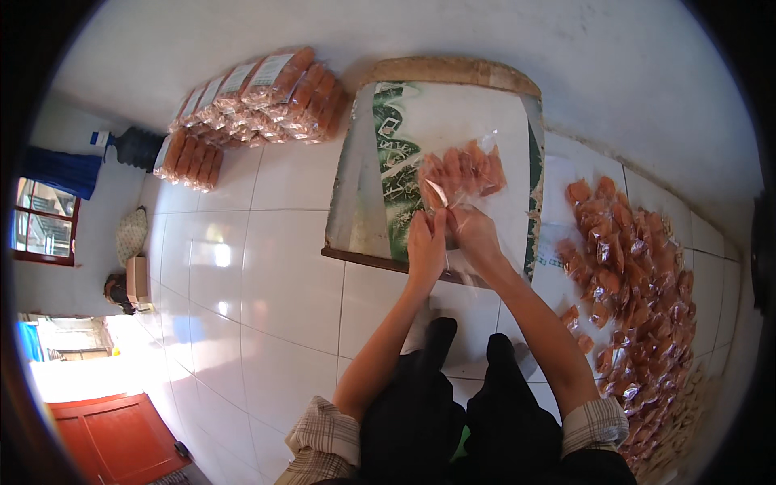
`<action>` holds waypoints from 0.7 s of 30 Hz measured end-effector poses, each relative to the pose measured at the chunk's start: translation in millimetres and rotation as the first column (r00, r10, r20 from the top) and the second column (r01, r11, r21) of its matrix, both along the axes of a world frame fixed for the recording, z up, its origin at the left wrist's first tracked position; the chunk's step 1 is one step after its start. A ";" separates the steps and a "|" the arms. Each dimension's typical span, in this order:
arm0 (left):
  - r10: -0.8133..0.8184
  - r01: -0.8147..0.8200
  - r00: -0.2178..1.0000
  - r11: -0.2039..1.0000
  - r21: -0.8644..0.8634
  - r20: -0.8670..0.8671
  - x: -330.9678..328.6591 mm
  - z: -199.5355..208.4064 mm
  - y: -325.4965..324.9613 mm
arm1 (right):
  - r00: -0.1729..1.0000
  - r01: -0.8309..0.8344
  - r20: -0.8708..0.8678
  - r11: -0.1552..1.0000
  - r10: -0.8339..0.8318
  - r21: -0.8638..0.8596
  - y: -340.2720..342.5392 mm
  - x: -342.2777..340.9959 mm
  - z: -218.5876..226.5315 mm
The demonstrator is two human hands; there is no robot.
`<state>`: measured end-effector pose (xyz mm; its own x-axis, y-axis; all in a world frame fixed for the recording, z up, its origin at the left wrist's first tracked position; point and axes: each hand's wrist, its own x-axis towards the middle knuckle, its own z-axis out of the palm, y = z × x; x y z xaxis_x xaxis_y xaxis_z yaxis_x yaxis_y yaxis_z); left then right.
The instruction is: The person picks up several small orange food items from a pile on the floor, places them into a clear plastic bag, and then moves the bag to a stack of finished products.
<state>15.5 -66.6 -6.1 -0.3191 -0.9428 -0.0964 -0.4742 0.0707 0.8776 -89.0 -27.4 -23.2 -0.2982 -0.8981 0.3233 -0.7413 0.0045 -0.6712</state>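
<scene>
A clear plastic bag [465, 171] of orange-brown, finger-shaped pieces lies on a low table [477, 109] with a white top and a green patterned band. My left hand [427, 246] is closed at the near end of the bag, its fingers pinching the plastic. Right beside it my right hand [475, 234], slightly blurred, is also closed on the gathered plastic. Loose film hangs below the fingers. The fingertips meet at the bag's mouth, and what exactly lies between them is partly hidden.
Filled packs [279, 89] with white labels are stacked against the wall at the far left. To the right, a large heap of small wrapped orange-brown pieces [622, 267] covers the tiled floor [275, 299]. A red door [121, 440] stands at the lower left.
</scene>
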 end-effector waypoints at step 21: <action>-0.514 0.404 0.858 0.680 -0.612 -0.006 -53.8 62.1 65.0 | 0.940 0.084 0.322 0.992 -0.110 0.093 215.2 -19.0 30.3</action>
